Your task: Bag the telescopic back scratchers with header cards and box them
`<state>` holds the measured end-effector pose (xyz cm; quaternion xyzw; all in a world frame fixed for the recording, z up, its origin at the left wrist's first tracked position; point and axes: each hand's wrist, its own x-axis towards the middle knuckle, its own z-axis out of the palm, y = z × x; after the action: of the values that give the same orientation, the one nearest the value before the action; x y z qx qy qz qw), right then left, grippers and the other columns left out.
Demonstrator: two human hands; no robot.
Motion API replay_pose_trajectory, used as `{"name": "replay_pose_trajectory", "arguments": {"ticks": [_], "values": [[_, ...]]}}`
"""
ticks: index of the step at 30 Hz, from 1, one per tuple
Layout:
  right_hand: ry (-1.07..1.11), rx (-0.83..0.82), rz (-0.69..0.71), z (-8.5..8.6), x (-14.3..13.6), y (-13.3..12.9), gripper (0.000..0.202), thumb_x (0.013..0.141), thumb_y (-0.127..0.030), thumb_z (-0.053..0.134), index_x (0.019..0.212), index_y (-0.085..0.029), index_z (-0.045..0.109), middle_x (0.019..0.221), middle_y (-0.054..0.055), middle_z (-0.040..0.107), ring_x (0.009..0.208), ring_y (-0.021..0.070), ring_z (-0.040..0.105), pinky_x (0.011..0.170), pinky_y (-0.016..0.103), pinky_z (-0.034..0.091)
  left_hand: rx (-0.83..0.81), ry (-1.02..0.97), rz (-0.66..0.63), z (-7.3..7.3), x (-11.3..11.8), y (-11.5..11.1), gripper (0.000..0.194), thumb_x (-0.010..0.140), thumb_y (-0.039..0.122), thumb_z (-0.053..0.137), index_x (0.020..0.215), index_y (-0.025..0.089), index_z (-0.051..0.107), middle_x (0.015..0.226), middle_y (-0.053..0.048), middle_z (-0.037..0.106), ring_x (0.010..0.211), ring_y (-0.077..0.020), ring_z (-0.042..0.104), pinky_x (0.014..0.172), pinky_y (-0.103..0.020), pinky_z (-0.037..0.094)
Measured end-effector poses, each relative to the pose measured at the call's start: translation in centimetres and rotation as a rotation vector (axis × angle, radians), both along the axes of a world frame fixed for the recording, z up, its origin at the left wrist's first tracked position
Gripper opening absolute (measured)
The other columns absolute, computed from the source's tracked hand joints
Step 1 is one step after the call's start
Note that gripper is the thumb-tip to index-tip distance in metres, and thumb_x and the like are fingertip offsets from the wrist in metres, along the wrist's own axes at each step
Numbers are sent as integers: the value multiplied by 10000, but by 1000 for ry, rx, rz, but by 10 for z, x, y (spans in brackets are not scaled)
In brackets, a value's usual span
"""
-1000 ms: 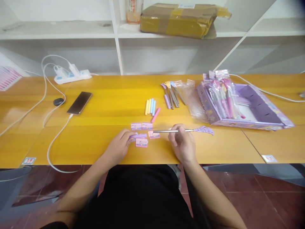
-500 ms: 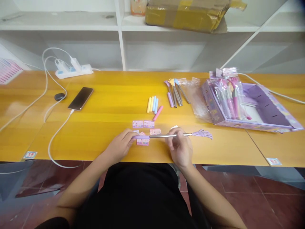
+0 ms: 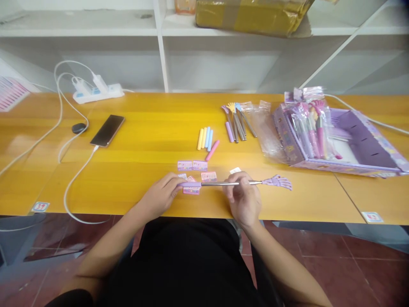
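A purple back scratcher (image 3: 214,183) with a metal rod lies level across both hands, its hand-shaped head pointing right. My left hand (image 3: 162,192) is closed round the purple handle end. My right hand (image 3: 244,198) grips the metal rod near the head, thumb on top. Under and around the handle lie several small printed cards (image 3: 208,176). Beyond them are loose handle sleeves in yellow, blue (image 3: 208,138) and pink (image 3: 212,150). Several more back scratchers (image 3: 236,123) rest farther back, beside a purple sleeve (image 3: 229,132).
At the right stands a purple cardboard tray (image 3: 354,166) with bagged back scratchers (image 3: 311,132). Clear plastic bags (image 3: 266,132) lie against it. A phone (image 3: 108,131) on a white cable and a power strip (image 3: 99,94) are at the left. Shelves with a taped box (image 3: 252,17) rise behind.
The scratcher's head has moved slightly right, and my right hand a little with it. My left hand stays on the handle. The whole view has shifted slightly.
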<state>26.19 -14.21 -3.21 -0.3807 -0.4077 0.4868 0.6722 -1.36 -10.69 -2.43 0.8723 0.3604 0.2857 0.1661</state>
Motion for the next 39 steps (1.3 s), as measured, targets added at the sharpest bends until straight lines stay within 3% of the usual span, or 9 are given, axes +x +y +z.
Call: {"name": "replay_pose_trajectory", "arguments": {"ticks": [11,19,28,34,37,39], "values": [[-36,29,-18,-1,0,-1,319,1114,-490,601,936,-238,684,561,-46,521,478,109,412,491,252,316,39,73,3,1,0,-2,307,1187,301,417,1330,202,670,1191,-107,749,1027,-214,753,868,-349,629],[-2,-30,27,4,-4,1,368,1106,-544,603,892,-249,655,540,-58,474,473,110,374,501,258,312,-29,-38,-49,-2,0,-4,283,1171,245,453,1344,210,673,1218,-104,747,1121,-217,736,970,-357,618],[-3,54,67,4,-8,-2,332,1135,-490,573,938,-249,687,620,-44,536,505,110,422,528,265,338,-6,-78,-31,-5,-1,-3,264,1172,285,466,1298,201,683,1132,-96,736,1006,-203,725,890,-339,618],[-45,32,97,0,-4,-4,357,1139,-520,554,934,-255,676,645,-31,553,541,123,454,533,266,373,-1,-55,-42,-5,-3,-2,267,1171,274,468,1328,208,673,1194,-106,758,1086,-218,742,941,-369,632],[-118,-33,170,5,8,1,335,1121,-557,578,1080,-258,722,750,-7,614,557,121,480,513,274,357,35,-92,-13,-3,-3,-2,249,1165,267,492,1323,209,676,1173,-95,755,1062,-202,740,926,-343,627],[-114,-62,140,11,21,8,378,1080,-608,630,1196,-265,741,820,-6,620,512,92,419,478,275,289,60,-111,25,-2,-3,-1,245,1165,269,498,1321,214,678,1154,-87,748,1035,-191,735,905,-326,619]]}}
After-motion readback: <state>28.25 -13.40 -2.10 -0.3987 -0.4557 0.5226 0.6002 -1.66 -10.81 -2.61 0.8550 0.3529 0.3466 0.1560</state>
